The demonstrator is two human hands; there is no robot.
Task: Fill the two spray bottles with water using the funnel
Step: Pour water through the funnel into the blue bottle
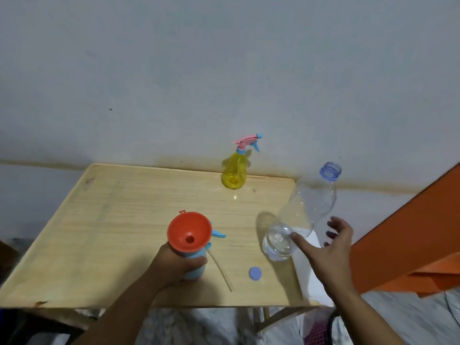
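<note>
Your left hand (178, 263) grips the blue spray bottle (195, 266) on the table (112, 220), red funnel (189, 235) seated in its neck, while your right hand (326, 245), fingers spread, touches the tilted clear bottle (303, 210); yellow spray bottle (235, 170) stands at the far edge.

dim, even indoor light | soft shadows on table (124, 220) | edges bowed, slight blur
</note>
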